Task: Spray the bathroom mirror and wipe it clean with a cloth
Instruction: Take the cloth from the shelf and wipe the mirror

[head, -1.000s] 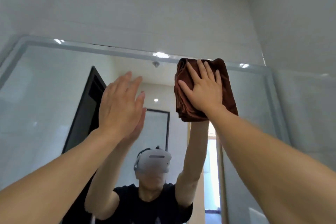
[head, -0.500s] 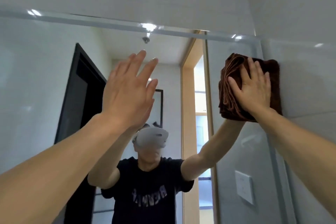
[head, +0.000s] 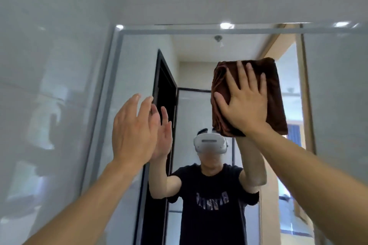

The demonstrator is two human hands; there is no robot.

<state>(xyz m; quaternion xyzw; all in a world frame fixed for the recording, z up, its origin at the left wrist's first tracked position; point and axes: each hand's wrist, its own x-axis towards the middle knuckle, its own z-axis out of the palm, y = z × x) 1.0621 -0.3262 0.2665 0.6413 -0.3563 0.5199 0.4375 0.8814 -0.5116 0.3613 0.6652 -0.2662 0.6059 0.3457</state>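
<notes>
The right hand [head: 244,103] is flat, fingers spread, and presses a folded brown cloth [head: 275,95] on the mirror [head: 328,89], up high near the top edge. The left hand [head: 132,131] is up by the glass, fingers straight, holding nothing

Right hand [head: 244,105] flat on cloth [head: 274,93] on mirror [head: 135,65]; left hand [head: 132,133] leftward.
</notes>
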